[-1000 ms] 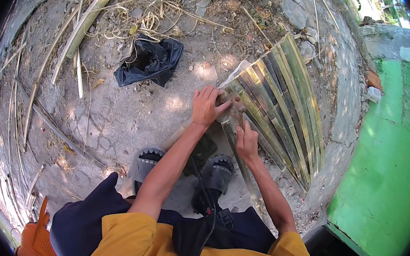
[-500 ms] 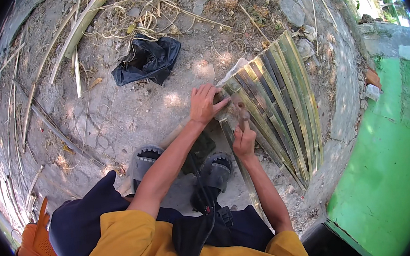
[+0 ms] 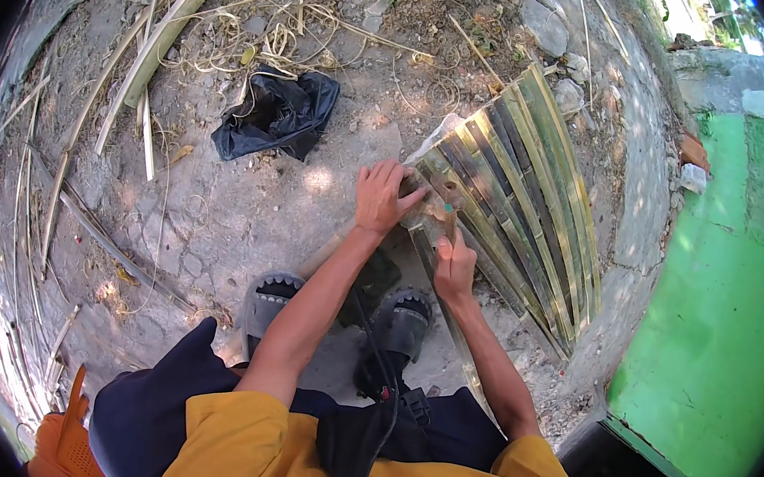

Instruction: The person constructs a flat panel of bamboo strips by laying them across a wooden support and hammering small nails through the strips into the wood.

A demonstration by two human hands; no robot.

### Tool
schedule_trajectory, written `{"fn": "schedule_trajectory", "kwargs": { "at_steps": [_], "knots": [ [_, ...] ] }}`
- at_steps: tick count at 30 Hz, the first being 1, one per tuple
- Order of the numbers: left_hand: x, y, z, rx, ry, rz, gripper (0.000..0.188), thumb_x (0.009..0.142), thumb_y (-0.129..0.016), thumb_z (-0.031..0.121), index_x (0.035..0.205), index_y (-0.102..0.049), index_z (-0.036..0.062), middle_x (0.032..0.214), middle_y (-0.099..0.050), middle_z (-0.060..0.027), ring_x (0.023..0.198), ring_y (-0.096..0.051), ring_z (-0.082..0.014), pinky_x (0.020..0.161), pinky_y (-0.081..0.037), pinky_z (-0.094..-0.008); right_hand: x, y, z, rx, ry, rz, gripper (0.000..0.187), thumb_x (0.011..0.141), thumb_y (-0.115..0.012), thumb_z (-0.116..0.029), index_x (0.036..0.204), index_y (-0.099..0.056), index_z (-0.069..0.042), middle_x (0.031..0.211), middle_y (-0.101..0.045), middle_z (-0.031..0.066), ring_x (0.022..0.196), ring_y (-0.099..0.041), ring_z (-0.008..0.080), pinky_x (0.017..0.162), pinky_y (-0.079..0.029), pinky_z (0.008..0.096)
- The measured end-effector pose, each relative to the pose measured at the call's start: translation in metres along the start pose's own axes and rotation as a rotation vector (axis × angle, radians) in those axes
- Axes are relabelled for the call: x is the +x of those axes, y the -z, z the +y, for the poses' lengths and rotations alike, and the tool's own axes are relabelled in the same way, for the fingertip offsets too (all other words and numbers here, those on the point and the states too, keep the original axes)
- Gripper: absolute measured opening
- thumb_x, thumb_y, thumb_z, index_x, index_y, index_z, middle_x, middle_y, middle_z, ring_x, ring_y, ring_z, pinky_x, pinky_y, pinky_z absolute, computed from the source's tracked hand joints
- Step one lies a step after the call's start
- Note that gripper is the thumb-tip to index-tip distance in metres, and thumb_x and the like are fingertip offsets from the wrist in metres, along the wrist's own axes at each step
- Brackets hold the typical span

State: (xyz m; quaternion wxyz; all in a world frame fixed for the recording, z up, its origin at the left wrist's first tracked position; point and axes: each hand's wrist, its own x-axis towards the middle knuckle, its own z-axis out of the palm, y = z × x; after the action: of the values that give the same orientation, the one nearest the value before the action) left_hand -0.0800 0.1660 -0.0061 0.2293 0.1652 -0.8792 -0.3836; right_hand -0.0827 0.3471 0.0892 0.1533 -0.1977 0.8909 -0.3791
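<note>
A fan of split bamboo slats (image 3: 532, 196) lies to the right of my boots, spread wide on its right side and drawn together toward my hands. My left hand (image 3: 382, 198) grips the end of a bamboo piece (image 3: 413, 183) at the fan's upper left corner, thumb pointing right. Close beside it, my right hand (image 3: 454, 265) is wrapped round the short handle of a hammer (image 3: 449, 223). The hammer's head is down against the bamboo near my left thumb; its outline is hard to make out. Any nail there is too small to see.
A crumpled black plastic bag (image 3: 276, 115) sits on the ground ahead. Long bamboo strips (image 3: 152, 49) and curly shavings lie at the far left. An orange plastic chair (image 3: 77, 461) stands at the lower left, and a green painted slab (image 3: 711, 317) on the right.
The hammer's head, blurred by motion before, has shifted slightly and shows more sharply against the bamboo. My left hand keeps its place on the bamboo end.
</note>
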Motion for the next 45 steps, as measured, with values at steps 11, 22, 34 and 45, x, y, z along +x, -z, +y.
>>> {"fn": "schedule_trajectory", "kwargs": {
  "at_steps": [11, 22, 34, 45],
  "knots": [
    [0.005, -0.001, -0.003, 0.016, -0.024, 0.044, 0.042, 0.075, -0.086, 0.039, 0.101, -0.066, 0.0115, 0.098, -0.062, -0.0048, 0.099, -0.061, -0.0252, 0.084, -0.040, -0.0409, 0.005, -0.005, 0.008, -0.010, 0.120, 0.063, 0.033, 0.106, -0.054, -0.022, 0.120, -0.060, 0.008, 0.071, -0.061, 0.0270, 0.066, -0.067, 0.0474, 0.057, -0.048, 0.0499],
    [0.001, -0.003, -0.003, 0.004, -0.016, 0.013, 0.043, 0.075, -0.086, 0.039, 0.100, -0.066, 0.0118, 0.098, -0.061, -0.0043, 0.099, -0.060, -0.0242, 0.084, -0.039, -0.0411, 0.005, -0.011, 0.029, 0.035, 0.133, 0.095, 0.029, 0.105, -0.055, -0.020, 0.112, -0.060, 0.008, 0.075, -0.063, 0.0270, 0.070, -0.067, 0.0483, 0.058, -0.048, 0.0509],
    [0.008, -0.004, -0.002, 0.028, -0.014, 0.029, 0.041, 0.078, -0.084, 0.042, 0.101, -0.067, 0.0123, 0.099, -0.062, -0.0043, 0.098, -0.061, -0.0240, 0.084, -0.039, -0.0402, 0.011, -0.009, 0.029, -0.122, 0.000, -0.091, 0.030, 0.106, -0.050, -0.017, 0.119, -0.063, 0.007, 0.078, -0.067, 0.0236, 0.068, -0.067, 0.0454, 0.059, -0.048, 0.0483],
    [0.002, -0.003, 0.000, 0.006, -0.021, 0.020, 0.041, 0.080, -0.083, 0.044, 0.101, -0.067, 0.0120, 0.098, -0.062, -0.0041, 0.098, -0.062, -0.0237, 0.084, -0.040, -0.0406, 0.000, -0.008, 0.037, -0.017, -0.004, -0.054, 0.037, 0.110, -0.049, -0.030, 0.117, -0.063, 0.003, 0.068, -0.057, 0.0204, 0.061, -0.065, 0.0399, 0.056, -0.045, 0.0461]
  ]
}}
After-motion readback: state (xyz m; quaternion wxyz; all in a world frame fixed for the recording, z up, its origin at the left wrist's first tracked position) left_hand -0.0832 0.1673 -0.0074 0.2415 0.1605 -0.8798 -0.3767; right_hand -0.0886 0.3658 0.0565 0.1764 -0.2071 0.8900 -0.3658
